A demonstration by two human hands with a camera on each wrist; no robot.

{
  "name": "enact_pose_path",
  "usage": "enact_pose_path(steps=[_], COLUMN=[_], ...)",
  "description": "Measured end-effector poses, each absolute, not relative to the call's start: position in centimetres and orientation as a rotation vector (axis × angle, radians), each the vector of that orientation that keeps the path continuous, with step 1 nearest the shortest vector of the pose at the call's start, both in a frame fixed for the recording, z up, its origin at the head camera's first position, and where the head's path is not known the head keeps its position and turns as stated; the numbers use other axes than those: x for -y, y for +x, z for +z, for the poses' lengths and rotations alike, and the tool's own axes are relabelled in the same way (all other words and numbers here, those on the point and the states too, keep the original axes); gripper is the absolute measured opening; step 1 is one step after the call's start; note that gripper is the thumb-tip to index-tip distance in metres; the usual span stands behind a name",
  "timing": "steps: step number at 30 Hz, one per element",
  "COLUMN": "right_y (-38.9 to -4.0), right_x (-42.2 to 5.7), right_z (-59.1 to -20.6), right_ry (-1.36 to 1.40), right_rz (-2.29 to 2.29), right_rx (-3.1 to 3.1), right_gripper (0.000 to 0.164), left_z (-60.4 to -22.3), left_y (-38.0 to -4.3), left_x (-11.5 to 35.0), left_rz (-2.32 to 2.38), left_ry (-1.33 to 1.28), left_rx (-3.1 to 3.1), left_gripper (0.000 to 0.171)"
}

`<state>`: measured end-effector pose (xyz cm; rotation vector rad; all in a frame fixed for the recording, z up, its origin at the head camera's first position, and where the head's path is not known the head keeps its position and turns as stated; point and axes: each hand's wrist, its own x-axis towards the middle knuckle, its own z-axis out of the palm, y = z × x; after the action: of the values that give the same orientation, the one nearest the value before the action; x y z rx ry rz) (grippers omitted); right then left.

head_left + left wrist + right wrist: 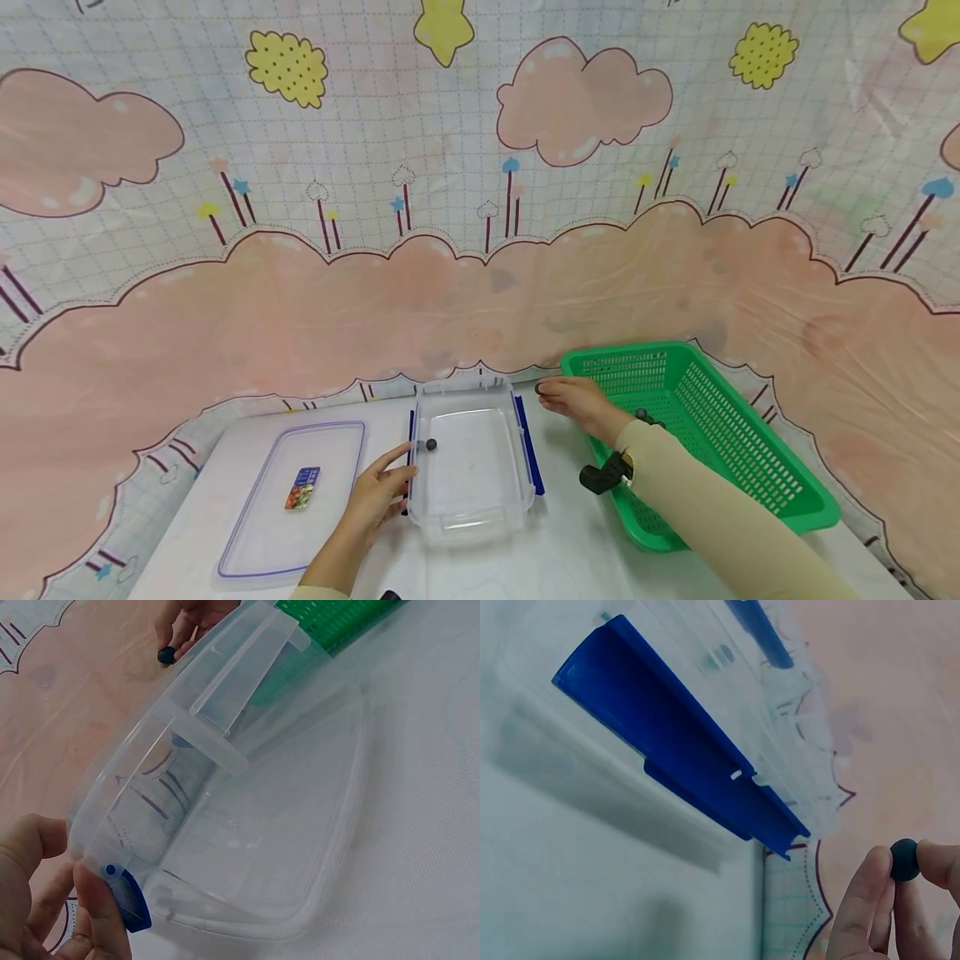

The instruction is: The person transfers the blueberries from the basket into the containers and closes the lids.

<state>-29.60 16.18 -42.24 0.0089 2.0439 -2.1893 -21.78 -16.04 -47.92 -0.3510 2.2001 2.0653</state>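
A clear plastic box [472,467] with blue side latches [529,446] stands uncovered on the table. One small dark ball [431,445] lies inside, near its left wall. My left hand [375,492] holds the box's left side; in the left wrist view, the thumb and a finger pinch the rim beside a blue latch [131,900]. Beyond the box's right far corner, my right hand [577,402] pinches another dark ball [904,859] between thumb and fingertip. It is held above the table, outside the box.
To the right stands a green perforated basket [750,433], with a few dark balls [648,417] partly hidden by the right forearm. A clear lid [330,450] with a blue edge and a colourful label [303,488] lies at the left. A patterned cloth [480,317] rises behind the table.
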Motion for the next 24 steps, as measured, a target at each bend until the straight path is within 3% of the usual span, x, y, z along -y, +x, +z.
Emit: enact_pose_path(steps=[24], right_y=[-29.0], right_x=[-11.2], right_z=[-43.0], right_ry=[-0.002], right_rz=[-2.036], right_rx=[-2.102], right_gripper=[0.03], left_z=[-48.1], left_y=[-21.0], left_x=[15.6], left_rz=[2.065], left_ry=[-0.365], left_rx=[-2.224], left_gripper=[0.05])
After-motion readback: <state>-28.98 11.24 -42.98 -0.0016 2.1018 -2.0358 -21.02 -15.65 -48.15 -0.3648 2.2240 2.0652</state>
